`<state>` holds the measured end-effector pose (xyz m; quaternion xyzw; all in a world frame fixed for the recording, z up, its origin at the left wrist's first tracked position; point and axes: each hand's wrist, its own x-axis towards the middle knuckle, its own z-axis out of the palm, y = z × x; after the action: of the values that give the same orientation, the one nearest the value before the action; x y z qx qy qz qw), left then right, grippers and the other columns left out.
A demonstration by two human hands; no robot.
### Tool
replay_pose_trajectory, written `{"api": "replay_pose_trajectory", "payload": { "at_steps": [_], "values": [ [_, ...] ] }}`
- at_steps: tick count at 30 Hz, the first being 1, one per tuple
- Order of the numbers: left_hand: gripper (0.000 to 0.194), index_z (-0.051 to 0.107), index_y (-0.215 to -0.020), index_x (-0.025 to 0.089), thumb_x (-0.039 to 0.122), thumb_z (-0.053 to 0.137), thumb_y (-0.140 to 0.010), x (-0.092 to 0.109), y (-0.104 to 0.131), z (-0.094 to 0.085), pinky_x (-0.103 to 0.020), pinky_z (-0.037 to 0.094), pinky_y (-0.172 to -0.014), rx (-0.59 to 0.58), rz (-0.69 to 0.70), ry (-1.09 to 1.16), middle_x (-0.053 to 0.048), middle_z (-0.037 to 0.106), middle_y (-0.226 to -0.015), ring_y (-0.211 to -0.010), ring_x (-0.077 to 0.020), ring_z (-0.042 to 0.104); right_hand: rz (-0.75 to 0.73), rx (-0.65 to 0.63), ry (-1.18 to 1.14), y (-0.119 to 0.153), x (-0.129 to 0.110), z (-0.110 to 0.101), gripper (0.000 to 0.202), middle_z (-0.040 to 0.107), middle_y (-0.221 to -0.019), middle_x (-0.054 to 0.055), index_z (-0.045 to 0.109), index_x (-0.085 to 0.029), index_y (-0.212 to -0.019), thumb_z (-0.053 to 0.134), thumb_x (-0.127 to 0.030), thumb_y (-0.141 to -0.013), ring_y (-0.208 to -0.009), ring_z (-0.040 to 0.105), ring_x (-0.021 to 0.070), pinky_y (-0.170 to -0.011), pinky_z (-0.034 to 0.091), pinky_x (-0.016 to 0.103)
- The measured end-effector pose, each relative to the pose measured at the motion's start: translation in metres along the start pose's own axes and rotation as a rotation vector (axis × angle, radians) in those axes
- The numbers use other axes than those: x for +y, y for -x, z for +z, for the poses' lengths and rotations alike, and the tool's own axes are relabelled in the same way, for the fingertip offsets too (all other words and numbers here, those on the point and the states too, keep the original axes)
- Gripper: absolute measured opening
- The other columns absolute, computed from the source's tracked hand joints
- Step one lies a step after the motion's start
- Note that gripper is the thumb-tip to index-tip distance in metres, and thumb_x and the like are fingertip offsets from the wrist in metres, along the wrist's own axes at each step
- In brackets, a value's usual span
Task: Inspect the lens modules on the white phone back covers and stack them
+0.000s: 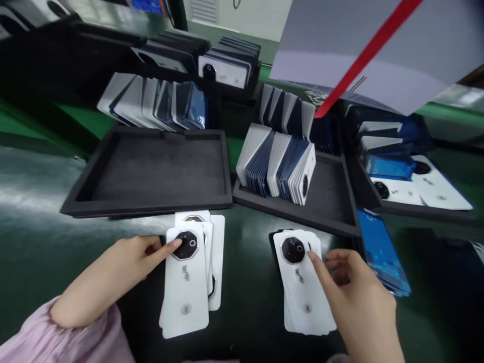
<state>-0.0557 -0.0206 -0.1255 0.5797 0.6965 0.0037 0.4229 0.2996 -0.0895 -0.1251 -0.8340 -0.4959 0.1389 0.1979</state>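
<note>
Two piles of white phone-back-shaped sheets lie in front of me, with dark round camera areas and small grey markings. On the left pile (187, 297), one outstretched digit of my left hand (138, 254) rests at the camera area of the top sheet; the other fingers curl behind it. Sheets beneath are fanned out to the right, one turned the other way round. My right hand (351, 292) is at the upper right edge of the right pile (304, 292). Its thumb touches or nearly touches the top sheet, and a gap separates it from the bent fingers.
Beyond the left pile lies a black tray (162, 169). Another black tray (333, 189) holds upright rows of sheets (274, 156). Blue film-covered pieces (381, 252) lie at right. More sheets (155, 103) stand behind, and a grey panel with a red strip (340, 55) hangs over the upper right.
</note>
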Motion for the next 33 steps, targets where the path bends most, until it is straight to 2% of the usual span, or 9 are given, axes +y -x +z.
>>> {"api": "replay_pose_trajectory", "payload": {
  "at_steps": [2,4,7,12,17,20,24,29,33],
  "values": [
    [0.054,0.052,-0.055,0.025,0.067,0.058,-0.089,-0.002,-0.001,0.000,-0.031,0.040,-0.052,-0.043,-0.022,-0.085,0.000,0.058,-0.047,-0.045,-0.0227,0.059,-0.103,-0.176,-0.184,0.017,-0.027,0.015,0.032,0.064,-0.069,0.000,0.063,-0.025,-0.086,0.065,-0.056,-0.094,-0.060,0.064,0.0199,-0.056,0.048,0.030],
    [0.049,0.048,-0.056,0.025,0.060,0.058,-0.090,0.001,-0.002,0.003,-0.031,0.040,-0.056,-0.086,0.018,-0.110,0.000,0.062,-0.052,-0.047,-0.0226,0.061,-0.165,-0.569,-0.307,0.034,-0.052,0.035,0.022,0.067,-0.073,0.000,0.066,-0.025,-0.092,0.064,-0.046,-0.095,-0.062,0.065,0.0186,-0.056,0.049,0.028],
    [0.042,0.045,-0.058,0.025,0.047,0.056,-0.092,0.008,-0.003,0.010,-0.031,0.037,-0.058,-0.085,0.084,-0.090,0.002,0.062,-0.055,-0.050,-0.0211,0.059,-0.203,-0.727,-0.302,0.055,-0.079,0.065,0.013,0.070,-0.082,0.000,0.069,-0.024,-0.095,0.075,-0.033,-0.087,-0.066,0.065,0.0181,-0.063,0.051,0.030],
    [0.034,0.048,-0.063,0.025,0.038,0.053,-0.094,0.015,0.000,0.016,-0.032,0.037,-0.062,-0.096,0.135,-0.047,0.002,0.062,-0.058,-0.058,-0.0232,0.063,-0.142,-0.655,-0.238,0.064,-0.098,0.084,0.027,0.060,-0.075,0.000,0.054,-0.023,-0.077,0.080,-0.024,-0.075,-0.066,0.055,0.0207,-0.064,0.038,0.033],
    [0.038,0.054,-0.071,0.024,0.047,0.048,-0.101,0.018,0.006,0.016,-0.032,0.040,-0.061,-0.051,0.169,0.050,0.002,0.063,-0.064,-0.061,-0.0223,0.063,-0.108,-0.712,-0.427,0.048,-0.090,0.077,0.032,0.047,-0.059,-0.005,0.050,-0.023,-0.069,0.065,-0.038,-0.092,-0.056,0.043,0.0143,-0.056,0.030,0.028],
    [0.029,0.063,-0.098,0.024,0.050,0.051,-0.102,0.018,0.009,0.017,-0.032,0.049,-0.067,0.015,0.218,0.299,-0.003,0.072,-0.093,-0.083,-0.0247,0.067,-0.041,-0.697,-0.580,0.041,-0.083,0.069,0.040,0.046,-0.063,-0.005,0.051,-0.022,-0.069,0.059,-0.051,-0.096,-0.059,0.042,0.0136,-0.055,0.032,0.026],
    [0.035,0.054,-0.130,0.026,0.040,0.062,-0.099,0.020,0.015,0.026,-0.035,0.058,-0.082,-0.047,0.287,0.738,-0.008,0.067,-0.125,-0.098,-0.0235,0.066,0.063,-0.691,-0.756,0.042,-0.083,0.059,0.045,0.042,-0.060,-0.007,0.061,-0.021,-0.077,0.059,-0.062,-0.096,-0.053,0.038,0.0114,-0.050,0.033,0.025],
    [0.014,0.073,-0.100,0.020,0.029,0.063,-0.096,0.029,0.023,0.039,-0.028,0.053,-0.075,-0.270,0.326,0.974,-0.002,0.074,-0.088,-0.083,-0.0201,0.066,0.119,-0.689,-0.836,0.049,-0.090,0.050,0.049,0.041,-0.056,-0.008,0.065,-0.019,-0.075,0.067,-0.066,-0.091,-0.049,0.032,0.0091,-0.048,0.031,0.023],
    [0.016,0.073,-0.083,0.019,0.028,0.065,-0.094,0.033,0.023,0.042,-0.023,0.045,-0.064,-0.273,0.317,1.083,0.002,0.067,-0.073,-0.068,-0.0145,0.058,0.142,-0.698,-0.851,0.053,-0.091,0.046,0.050,0.040,-0.056,-0.008,0.064,-0.019,-0.073,0.070,-0.065,-0.090,-0.050,0.031,0.0083,-0.049,0.027,0.023]
  ]
}}
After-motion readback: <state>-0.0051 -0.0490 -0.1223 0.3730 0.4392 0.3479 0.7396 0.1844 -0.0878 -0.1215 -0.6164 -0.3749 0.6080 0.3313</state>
